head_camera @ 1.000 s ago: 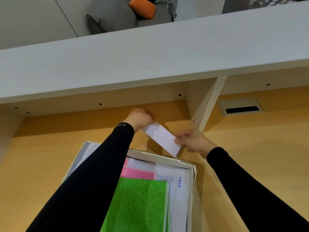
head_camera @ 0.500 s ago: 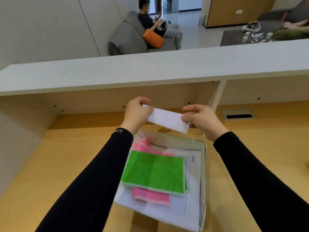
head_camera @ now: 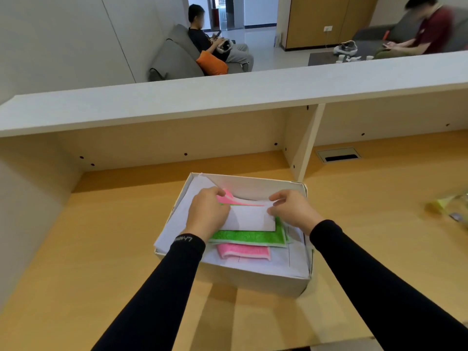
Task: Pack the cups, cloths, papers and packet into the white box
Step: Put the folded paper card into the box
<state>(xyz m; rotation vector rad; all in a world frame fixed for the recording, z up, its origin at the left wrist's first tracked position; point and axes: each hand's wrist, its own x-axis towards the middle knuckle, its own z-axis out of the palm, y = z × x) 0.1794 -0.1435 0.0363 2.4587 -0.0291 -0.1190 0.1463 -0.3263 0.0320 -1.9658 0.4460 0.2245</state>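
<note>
The white box [head_camera: 253,281] stands on the wooden desk in front of me. Inside lie papers [head_camera: 286,262], a pink cloth [head_camera: 243,251] and a green cloth [head_camera: 249,236] stacked on them. A folded white paper [head_camera: 249,217] rests on the green cloth, held at both ends: my left hand [head_camera: 207,211] grips its left end and my right hand [head_camera: 291,210] pinches its right end. Both hands are low inside the box. A clear packet with yellow-green contents [head_camera: 452,206] lies on the desk at the far right.
A white shelf [head_camera: 228,97] overhangs the back of the desk, with an upright divider [head_camera: 306,140] behind the box. A cable grommet [head_camera: 338,155] is set into the desk at back right. Beyond the shelf, two people sit on sofas.
Both hands have come down with the folded white paper from above the box's far edge onto the green cloth inside. The view has lifted and shows more of the room.
</note>
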